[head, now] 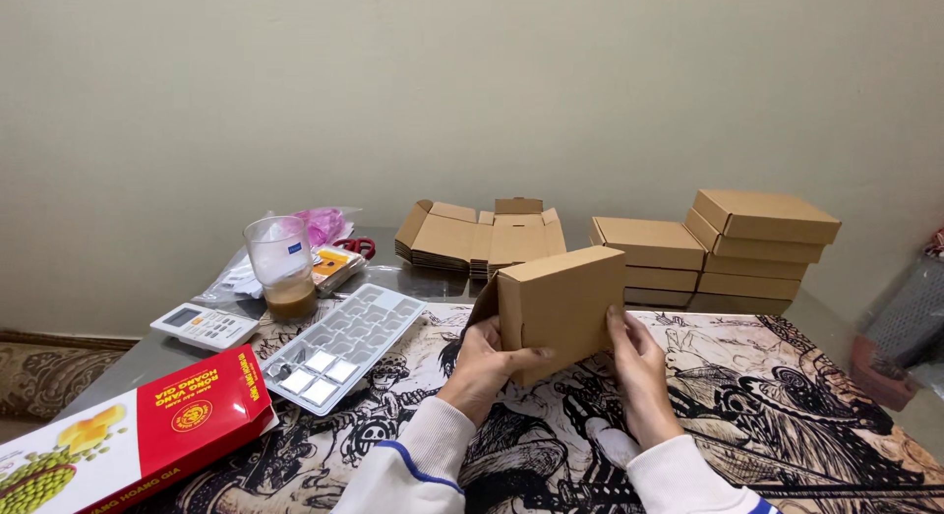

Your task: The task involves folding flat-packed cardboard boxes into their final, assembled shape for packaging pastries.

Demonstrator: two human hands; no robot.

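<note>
I hold a small brown cardboard box (562,307) upright over a table mat with a black-and-white comic drawing (787,416). My left hand (484,368) grips its left side, thumb across the front. My right hand (639,371) steadies its lower right edge. A flap juts out at the box's left rear. Both sleeves are white.
A pile of flat unfolded boxes (480,237) lies at the back. Two stacks of folded boxes (762,243) stand at the back right. To the left are a clear plastic tray (342,345), a glass with brown liquid (282,268), a white remote (204,326) and a red carton (138,440).
</note>
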